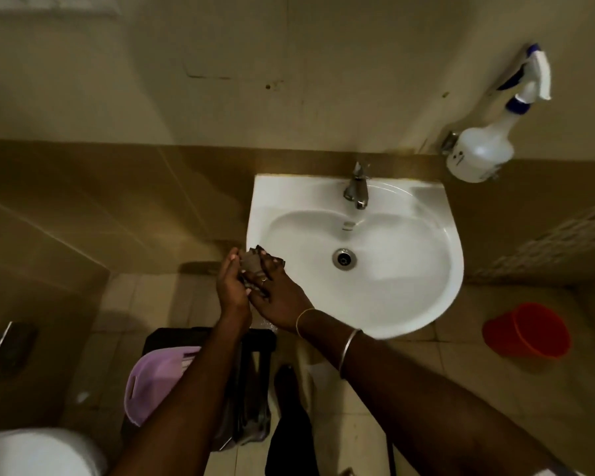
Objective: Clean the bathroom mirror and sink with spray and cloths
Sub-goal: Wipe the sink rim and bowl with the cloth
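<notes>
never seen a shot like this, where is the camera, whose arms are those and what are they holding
This is one picture from a wide-angle camera worn on a person's head, looking down, so the two bare arms are the wearer's own. The right hand, wearing a ring, curls its fingers round a dark cloth; the left hand lies against the cloth's other side. They are at the left rim of a white sink with a metal tap. A spray bottle hangs on the wall to the right, and a red bucket stands on the floor.
</notes>
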Motion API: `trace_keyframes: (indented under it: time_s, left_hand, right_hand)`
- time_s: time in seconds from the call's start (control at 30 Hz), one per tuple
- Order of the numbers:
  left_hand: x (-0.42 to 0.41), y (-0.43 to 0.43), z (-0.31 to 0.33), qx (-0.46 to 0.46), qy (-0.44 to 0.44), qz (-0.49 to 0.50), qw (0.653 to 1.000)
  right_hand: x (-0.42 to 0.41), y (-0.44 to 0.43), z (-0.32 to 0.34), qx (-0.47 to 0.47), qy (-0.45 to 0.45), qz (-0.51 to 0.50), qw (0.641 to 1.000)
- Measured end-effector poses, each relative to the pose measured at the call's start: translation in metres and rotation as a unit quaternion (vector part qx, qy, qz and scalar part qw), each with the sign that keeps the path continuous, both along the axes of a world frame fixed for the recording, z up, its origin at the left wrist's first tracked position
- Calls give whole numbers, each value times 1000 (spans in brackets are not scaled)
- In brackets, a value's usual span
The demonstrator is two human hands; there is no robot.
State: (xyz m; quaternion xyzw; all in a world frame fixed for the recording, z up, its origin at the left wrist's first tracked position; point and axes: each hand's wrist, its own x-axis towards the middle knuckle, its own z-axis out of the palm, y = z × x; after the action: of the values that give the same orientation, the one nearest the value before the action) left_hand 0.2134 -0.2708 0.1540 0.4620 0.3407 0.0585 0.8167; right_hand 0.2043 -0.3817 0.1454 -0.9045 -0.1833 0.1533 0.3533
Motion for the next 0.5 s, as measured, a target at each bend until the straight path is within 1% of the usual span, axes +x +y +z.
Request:
trace_keyframes:
  time_s: [0.1, 0.17, 0.23, 0.3, 0.37, 0.5]
  left_hand:
    - [-23, -8, -1, 2, 5, 7, 1000]
    - [-33, -12, 0, -9, -1, 9, 1000]
    - [-39, -16, 4, -1, 0, -2, 1000]
    - [-43, -17, 8, 16, 0, -3, 1000]
    - [-41, -16, 8, 38, -1, -6, 999]
    - [-38, -10, 2, 87, -3, -23, 996]
  right_hand:
    - [-21, -14, -2, -22, -26, 22, 999]
    - [-32, -28, 1, -35, -32, 17, 999]
    - [-40, -42, 6, -38, -27, 10, 999]
    - [-47, -50, 6, -45, -25, 21, 998]
    - [-49, -50, 2, -69, -42, 37, 996]
    - [-31, -26, -11, -101, -35, 34, 994]
